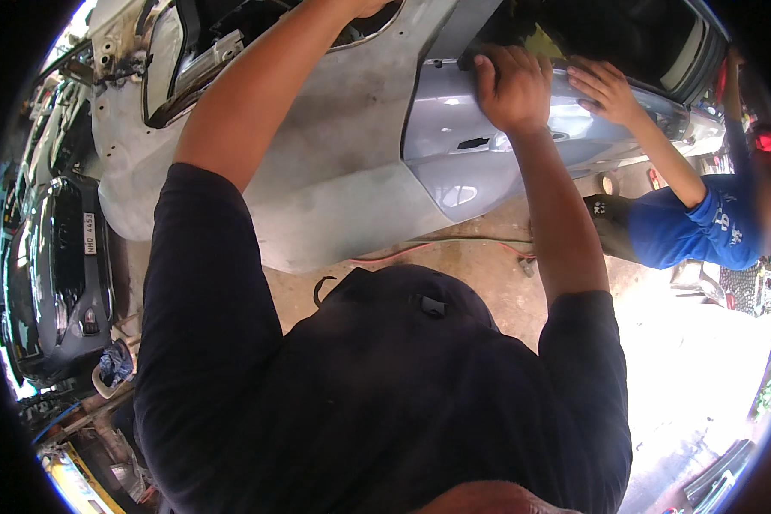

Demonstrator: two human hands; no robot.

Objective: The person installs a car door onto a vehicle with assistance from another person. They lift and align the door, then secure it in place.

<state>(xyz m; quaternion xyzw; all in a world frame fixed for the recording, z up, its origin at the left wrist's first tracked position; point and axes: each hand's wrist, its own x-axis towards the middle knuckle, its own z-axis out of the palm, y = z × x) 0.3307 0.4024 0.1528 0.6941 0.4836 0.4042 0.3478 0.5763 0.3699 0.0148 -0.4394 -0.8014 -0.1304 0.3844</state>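
Note:
My right hand (516, 90) lies at the window sill of a silver-blue car door (441, 128), its fingers bent over the top edge and the thumb apart. Close beside it, another person's hand (604, 88) touches the same sill. My left arm reaches up across the bare grey rear body panel (343, 128) of the car. Only a sliver of my left hand (370, 7) shows at the picture's upper edge, near the rim of an opening in the body; its fingers are out of sight.
The other person, in a blue shirt (694, 223), is at the right by the car. A black car (64, 274) is parked at the left. A red hose (394, 255) runs along the floor under the grey panel. A white container (111, 368) with dark plastic stands at lower left.

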